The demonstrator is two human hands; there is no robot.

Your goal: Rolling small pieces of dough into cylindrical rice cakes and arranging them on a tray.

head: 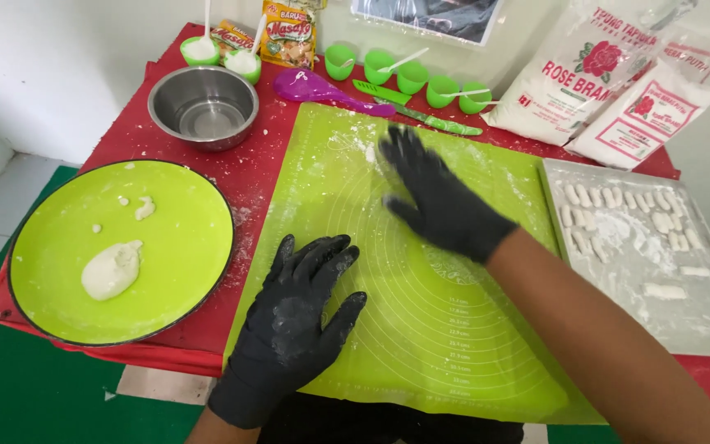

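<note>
both gloved hands, left hand (293,325) and right hand (441,201), fingers spread wide, press flat on flour-dusted green mat (421,329).

Left hand (293,316) is wearing a black disposable glove, thin and snug, dusted with white flour over back and fingers. Right hand (441,201) is wearing a matching black glove, cleaner. Forearms are showing bare past the cuffs, no sleeves.

The scene is seen from one head-worn camera, aimed steeply down and forward at close range over a green mat (421,312) on a red table (125,136).
</note>
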